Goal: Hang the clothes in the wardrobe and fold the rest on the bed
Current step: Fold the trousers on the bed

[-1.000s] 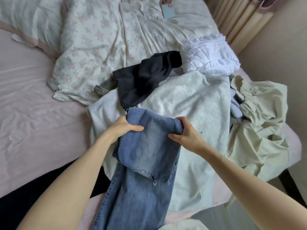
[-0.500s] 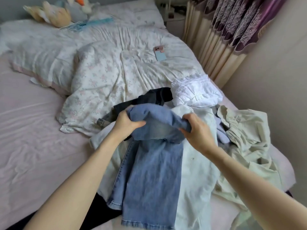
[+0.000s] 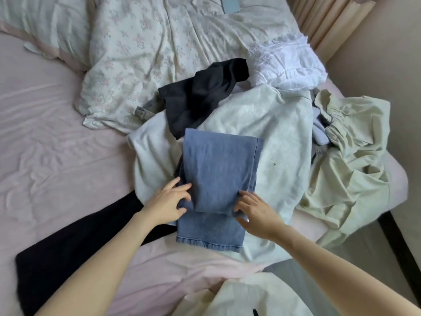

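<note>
My bed (image 3: 57, 133) wears a pink sheet; pleated beige curtains (image 3: 330, 21) hang beside a plain beige wall (image 3: 391, 53) in soft daylight.

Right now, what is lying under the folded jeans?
The jeans lie on a pale sweatshirt spread over the pink sheet. Whatever is directly beneath the denim is covered.
</note>
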Demonstrator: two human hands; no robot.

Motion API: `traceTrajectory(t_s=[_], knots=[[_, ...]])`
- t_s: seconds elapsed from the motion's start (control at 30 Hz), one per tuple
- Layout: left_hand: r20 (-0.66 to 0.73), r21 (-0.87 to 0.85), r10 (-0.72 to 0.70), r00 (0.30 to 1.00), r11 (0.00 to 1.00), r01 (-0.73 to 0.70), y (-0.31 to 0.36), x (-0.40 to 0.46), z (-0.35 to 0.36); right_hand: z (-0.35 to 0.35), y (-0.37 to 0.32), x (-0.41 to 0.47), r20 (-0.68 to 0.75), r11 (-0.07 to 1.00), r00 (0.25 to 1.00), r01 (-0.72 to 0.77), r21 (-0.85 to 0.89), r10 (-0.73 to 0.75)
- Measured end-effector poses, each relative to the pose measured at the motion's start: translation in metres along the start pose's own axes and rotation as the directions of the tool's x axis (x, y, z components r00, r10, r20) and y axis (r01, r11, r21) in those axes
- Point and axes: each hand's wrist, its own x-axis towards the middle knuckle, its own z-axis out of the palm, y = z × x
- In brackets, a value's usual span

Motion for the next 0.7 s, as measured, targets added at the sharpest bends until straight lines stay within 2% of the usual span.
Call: traceTrajectory(t_s=[0.03,0.07,0.13,0.17,0.2,0.23,0.27,0.33,0.4,0.47,0.5,0.57,0.63,0.7], knots=[[-0.006,-0.037,-0.032,0.999,0.999,0.031,0.0,0.002,0.002,-0.001,0.001,0.0,0.05,0.997,0.996,-0.071,0.038,0.069],[-0.078,-0.087,-0.053,0.996,0.995,0.047,0.003,0.004,0.002,-0.004,0.0,0.002,0.039,0.987,0.991,-0.135,0.088,0.132],[-0.322,-0.162,-0.089,0.942,0.986,0.038,0.011,0.014,-0.005,-0.017,-0.001,0.016,-0.172,0.976,0.966,-0.169,0.134,0.191],[-0.398,-0.166,-0.104,0.911,0.985,0.04,0.016,0.022,-0.013,-0.025,0.001,0.027,-0.284,0.979,0.938,-0.178,0.101,0.2],[-0.442,-0.145,-0.105,0.891,0.988,0.045,0.021,0.031,-0.023,-0.036,0.005,0.04,-0.357,0.978,0.911,-0.2,0.059,0.208],[-0.457,-0.109,-0.096,0.884,0.993,0.052,0.024,0.045,-0.031,-0.047,0.012,0.055,-0.364,0.971,0.903,-0.236,0.024,0.229],[-0.433,-0.069,-0.088,0.897,0.996,0.065,0.026,0.057,-0.042,-0.057,0.019,0.069,-0.317,0.962,0.913,-0.274,-0.008,0.258],[-0.298,0.02,-0.099,0.949,0.994,0.11,0.027,0.082,-0.065,-0.074,0.035,0.094,-0.151,0.94,0.93,-0.34,-0.018,0.334],[-0.126,0.112,-0.116,0.985,0.985,0.131,0.022,0.105,-0.082,-0.083,0.048,0.11,0.044,0.917,0.919,-0.394,0.062,0.392],[0.031,0.152,-0.14,0.99,0.979,0.134,0.02,0.123,-0.091,-0.086,0.058,0.119,0.153,0.887,0.9,-0.43,0.166,0.408],[0.09,0.166,-0.156,0.984,0.976,0.139,0.021,0.128,-0.092,-0.085,0.059,0.12,0.174,0.885,0.9,-0.428,0.184,0.4],[0.115,0.205,-0.135,0.984,0.973,0.11,0.023,0.134,-0.095,-0.087,0.057,0.121,0.152,0.917,0.921,-0.378,0.126,0.359],[0.063,0.224,-0.087,0.994,0.972,0.071,0.026,0.131,-0.104,-0.094,0.052,0.12,0.119,0.942,0.94,-0.328,0.069,0.318],[-0.009,0.156,-0.072,0.997,0.985,0.072,0.027,0.124,-0.121,-0.108,0.047,0.119,0.062,0.952,0.953,-0.299,0.069,0.295]])
